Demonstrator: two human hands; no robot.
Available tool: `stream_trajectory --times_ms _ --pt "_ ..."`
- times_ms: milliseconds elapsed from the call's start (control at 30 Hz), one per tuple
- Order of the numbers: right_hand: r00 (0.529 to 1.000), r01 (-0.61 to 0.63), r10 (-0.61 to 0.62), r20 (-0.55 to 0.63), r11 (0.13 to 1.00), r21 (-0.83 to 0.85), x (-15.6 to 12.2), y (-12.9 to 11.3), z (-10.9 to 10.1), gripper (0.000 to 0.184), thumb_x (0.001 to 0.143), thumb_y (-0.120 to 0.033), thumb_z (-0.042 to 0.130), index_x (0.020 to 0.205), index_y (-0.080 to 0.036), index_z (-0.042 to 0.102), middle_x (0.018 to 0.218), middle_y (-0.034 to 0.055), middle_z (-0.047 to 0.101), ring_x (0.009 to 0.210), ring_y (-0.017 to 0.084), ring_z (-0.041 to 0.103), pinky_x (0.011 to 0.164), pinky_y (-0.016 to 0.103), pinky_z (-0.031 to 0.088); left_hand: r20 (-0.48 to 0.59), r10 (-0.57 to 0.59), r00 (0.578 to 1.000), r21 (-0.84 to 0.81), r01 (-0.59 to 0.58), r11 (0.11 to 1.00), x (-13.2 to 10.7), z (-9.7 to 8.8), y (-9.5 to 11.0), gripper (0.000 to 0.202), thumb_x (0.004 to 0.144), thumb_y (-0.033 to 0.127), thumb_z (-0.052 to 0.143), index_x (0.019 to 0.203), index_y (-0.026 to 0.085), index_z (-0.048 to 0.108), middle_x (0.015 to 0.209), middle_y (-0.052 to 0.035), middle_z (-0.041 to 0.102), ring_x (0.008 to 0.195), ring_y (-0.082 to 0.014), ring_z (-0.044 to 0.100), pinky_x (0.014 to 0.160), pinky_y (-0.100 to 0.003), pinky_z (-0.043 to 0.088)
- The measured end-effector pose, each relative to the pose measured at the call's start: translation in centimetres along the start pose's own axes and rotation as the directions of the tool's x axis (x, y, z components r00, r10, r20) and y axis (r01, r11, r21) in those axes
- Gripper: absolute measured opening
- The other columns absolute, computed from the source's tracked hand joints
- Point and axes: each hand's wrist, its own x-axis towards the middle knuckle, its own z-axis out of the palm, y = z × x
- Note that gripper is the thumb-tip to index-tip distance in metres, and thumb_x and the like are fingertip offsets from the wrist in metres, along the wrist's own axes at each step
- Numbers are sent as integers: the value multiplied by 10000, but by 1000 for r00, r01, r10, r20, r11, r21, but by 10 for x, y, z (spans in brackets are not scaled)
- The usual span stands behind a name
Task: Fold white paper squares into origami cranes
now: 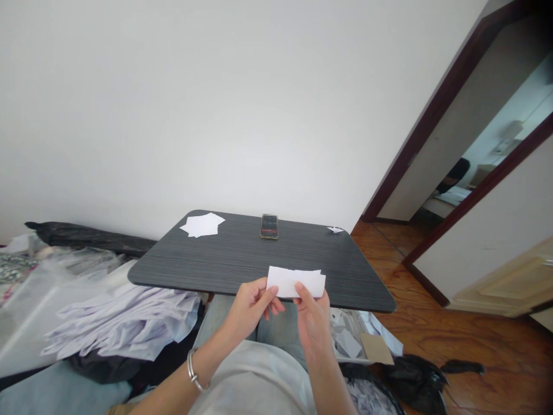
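A folded sheet of white paper is held up over the front edge of the dark table. My left hand pinches its left end between thumb and fingers. On the right part of the paper, my right hand presses with its thumb on the front, the fingers hidden behind. The paper's top edge is uneven, with one layer sticking out at the right. At the table's far left lies a small stack of white paper sheets. A small folded paper piece rests near the far right corner.
A phone lies at the table's back middle, near the white wall. Crumpled white cloth is heaped to the left. Right of my legs are a box of papers and black plastic bags on the wooden floor. A doorway opens at right.
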Motion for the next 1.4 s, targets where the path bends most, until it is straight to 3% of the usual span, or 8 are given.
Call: stream_trajectory --times_ms 200,400,633,1167,1400 --pt "989 -74 76 128 997 -19 -3 3 6 204 559 -180 742 730 -153 634 629 -13 611 484 86 456 427 207 359 -19 30 999 34 -29 999 2 -1 1 360 804 449 501 733 105 581 607 -75 658 507 -125 557 429 -200 412" --pt "989 -66 66 128 998 -10 -2 7 5 205 587 -167 735 767 -136 640 653 -6 638 512 87 501 426 190 374 34 6 999 106 -10 994 4 -3 -6 305 816 411 506 809 112 561 596 -41 641 481 -104 545 455 -198 420" --pt "971 -80 91 223 995 -56 -1 11 4 256 588 -169 734 816 -133 623 709 36 679 567 135 575 495 237 448 -16 36 999 65 -35 997 5 -5 -10 300 810 426 505 779 130 540 558 -16 621 458 -102 540 439 -195 415" --pt "994 -11 15 110 999 -44 6 8 0 316 585 -151 729 881 -146 618 773 40 703 628 137 605 527 229 454 -6 0 1000 16 0 1000 5 -3 -11 316 786 439 535 764 123 542 519 -21 628 402 -87 505 406 -179 381" --pt "996 15 -7 94 996 -88 11 7 -4 300 562 -185 746 814 -142 590 717 38 696 600 142 603 495 227 446 -12 6 1000 -3 -6 1000 5 -2 -12 316 788 434 537 794 119 550 503 -17 625 388 -83 494 394 -173 368"
